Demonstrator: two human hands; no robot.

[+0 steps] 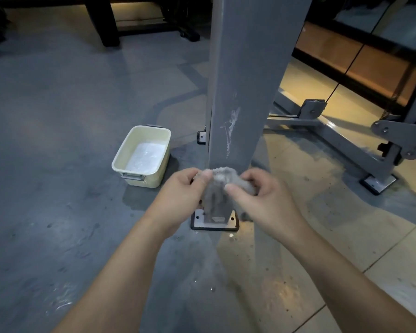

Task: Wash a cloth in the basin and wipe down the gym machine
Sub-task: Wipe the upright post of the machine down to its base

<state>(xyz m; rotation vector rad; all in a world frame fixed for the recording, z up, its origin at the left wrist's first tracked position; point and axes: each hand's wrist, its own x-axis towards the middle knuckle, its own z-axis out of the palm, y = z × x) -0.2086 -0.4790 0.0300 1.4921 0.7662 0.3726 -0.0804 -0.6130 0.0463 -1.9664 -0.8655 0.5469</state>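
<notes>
Both hands hold a grey cloth (pixel 222 186) in front of the grey post (pixel 245 80) of the gym machine, low down near the post's foot. The left hand (pixel 180 191) pinches the cloth's left edge between thumb and curled fingers; the right hand (pixel 262 195) pinches its right side, thumb on top. The cloth hangs bunched between them, covering part of the post. White smears mark the post's face above the cloth. A cream basin (pixel 142 156) with whitish water stands on the floor (pixel 58 164) to the left of the post, close to its base. The post's bolted base plate (pixel 214 222) sits below the cloth.
</notes>
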